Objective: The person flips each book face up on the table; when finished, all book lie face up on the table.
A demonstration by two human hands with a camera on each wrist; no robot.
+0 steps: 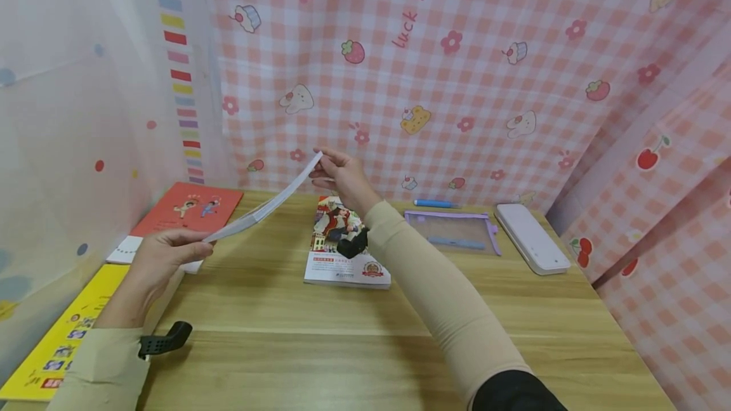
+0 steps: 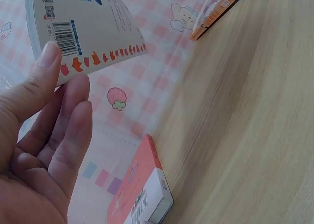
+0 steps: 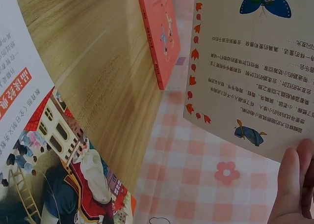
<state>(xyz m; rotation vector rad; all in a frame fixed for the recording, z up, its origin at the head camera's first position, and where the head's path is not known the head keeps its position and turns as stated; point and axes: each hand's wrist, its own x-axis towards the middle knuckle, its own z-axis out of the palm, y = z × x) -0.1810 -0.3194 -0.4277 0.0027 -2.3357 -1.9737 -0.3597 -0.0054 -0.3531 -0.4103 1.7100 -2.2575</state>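
Nearly closed, the left hand [image 1: 162, 262] and right hand [image 1: 344, 176] pinch opposite ends of a bowed paperback [image 1: 268, 208] above the bench [image 1: 257, 347]; light, even pressure should avoid creases.

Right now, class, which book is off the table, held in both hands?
The thin, curving pale book, between the left hand and right hand; the red book, yellow book and middle book are not held.

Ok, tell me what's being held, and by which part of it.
A thin book: the left hand pinches it near the barcode, the right hand at the opposite edge.
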